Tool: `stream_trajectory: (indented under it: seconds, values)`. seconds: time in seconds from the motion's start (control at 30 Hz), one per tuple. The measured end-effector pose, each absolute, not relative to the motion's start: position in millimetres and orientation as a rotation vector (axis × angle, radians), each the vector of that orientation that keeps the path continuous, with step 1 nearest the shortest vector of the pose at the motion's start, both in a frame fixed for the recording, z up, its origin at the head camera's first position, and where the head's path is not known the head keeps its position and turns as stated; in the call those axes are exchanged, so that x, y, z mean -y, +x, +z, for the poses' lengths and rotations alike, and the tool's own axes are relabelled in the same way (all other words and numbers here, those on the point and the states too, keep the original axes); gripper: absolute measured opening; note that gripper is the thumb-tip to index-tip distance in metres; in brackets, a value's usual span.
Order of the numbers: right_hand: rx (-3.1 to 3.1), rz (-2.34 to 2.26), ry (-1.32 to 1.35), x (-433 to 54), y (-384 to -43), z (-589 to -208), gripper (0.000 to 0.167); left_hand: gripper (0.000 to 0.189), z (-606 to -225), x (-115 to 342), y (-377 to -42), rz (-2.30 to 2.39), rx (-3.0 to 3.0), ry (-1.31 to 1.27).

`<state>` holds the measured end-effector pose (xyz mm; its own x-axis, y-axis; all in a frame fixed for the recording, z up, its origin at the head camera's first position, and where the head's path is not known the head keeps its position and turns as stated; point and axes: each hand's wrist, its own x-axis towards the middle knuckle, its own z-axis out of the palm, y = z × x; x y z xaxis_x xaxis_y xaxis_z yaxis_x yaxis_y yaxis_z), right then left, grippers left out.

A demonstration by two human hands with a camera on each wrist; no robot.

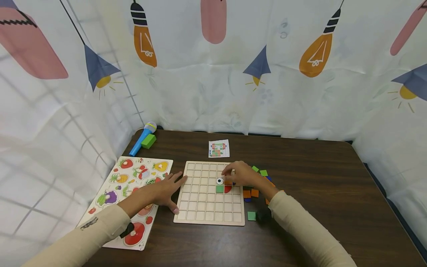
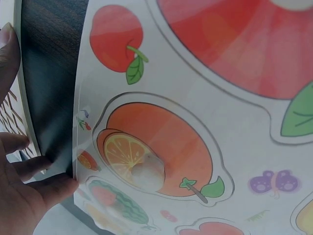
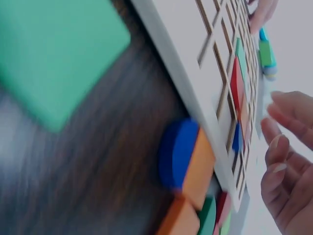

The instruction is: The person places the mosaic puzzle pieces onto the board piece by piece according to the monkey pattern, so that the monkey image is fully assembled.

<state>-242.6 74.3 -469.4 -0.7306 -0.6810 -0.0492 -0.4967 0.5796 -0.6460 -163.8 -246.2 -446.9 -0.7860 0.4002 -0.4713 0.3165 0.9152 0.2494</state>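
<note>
A pale wooden grid board [image 1: 203, 200] lies mid-table. My left hand [image 1: 168, 190] spreads its fingers along the board's left edge, and its thumb touches near the lower left corner. Over the board's right side is my right hand [image 1: 243, 173], fingers bent downward beside a white eye tile [image 1: 219, 181]. In the right wrist view, nothing shows between its fingertips [image 3: 275, 147]. A green square tile [image 1: 219, 189] and a red rounded tile [image 1: 228, 189] sit in cells below. An orange tile [image 3: 244, 108] and a blue tile [image 3: 237, 137] also lie on the grid, partly hidden by my right hand in the head view.
Several loose pieces, including an orange block [image 1: 247, 194], lie right of the board; a green square [image 1: 251, 216] is nearer. At left is a fruit puzzle board [image 1: 113, 200]. Behind are a pattern card [image 1: 218, 148], a blue toy microphone [image 1: 140, 142] and a green block [image 1: 148, 141].
</note>
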Motion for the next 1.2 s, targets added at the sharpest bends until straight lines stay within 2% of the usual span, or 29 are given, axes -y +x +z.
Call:
stream_trajectory:
  seconds: [0.37,0.7,0.97,1.2]
  values:
    - [-2.556,-1.078,-0.865,-133,-254,-467,0.028,0.119,-445,246,-161,0.242,-2.529,0.501]
    - [-2.675,-1.026,-0.763,-181,-253,-472,0.022,0.119,-446,249,-162,0.271,-2.529,0.53]
    - [-2.793,-0.861,-0.563,-202,-251,-483,0.025,0.12,-446,249,-163,0.274,-2.523,0.526]
    - [-2.775,-0.796,-0.518,-207,-250,-487,0.028,0.121,-446,248,-164,0.267,-2.524,0.522]
